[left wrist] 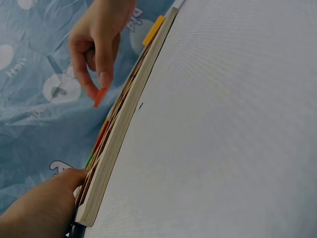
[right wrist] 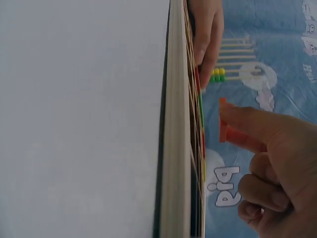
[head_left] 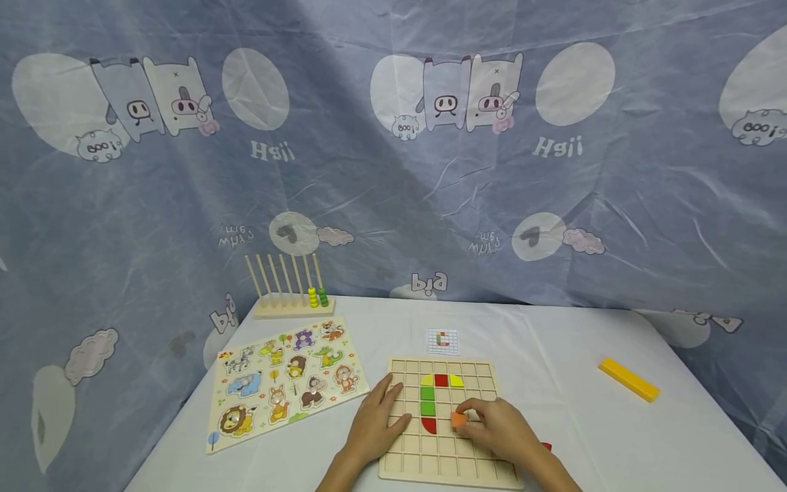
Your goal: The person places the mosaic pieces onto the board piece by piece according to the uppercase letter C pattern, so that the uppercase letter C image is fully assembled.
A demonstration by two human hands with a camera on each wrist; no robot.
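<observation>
A wooden grid board (head_left: 406, 462) lies flat on the table. Its cells hold two green squares (head_left: 427, 401), a red square (head_left: 440, 380), two yellow rounded pieces (head_left: 456, 380) and a red rounded piece (head_left: 430, 425). Between thumb and forefinger my right hand (head_left: 499, 429) pinches an orange tile (head_left: 458, 419); in the right wrist view this tile (right wrist: 222, 120) stands off the board. My left hand (head_left: 373, 422) rests on the board's left edge, fingers fairly straight. A small pattern card (head_left: 443, 341) lies behind the board.
Left of the board lies an animal puzzle (head_left: 289, 383). Behind it stands a peg abacus (head_left: 294, 307) with yellow and green beads. A yellow-orange bar (head_left: 629, 379) is at the right. Something red (head_left: 546, 446) shows beside my right wrist. A patterned cloth (head_left: 393, 171) hangs behind the table.
</observation>
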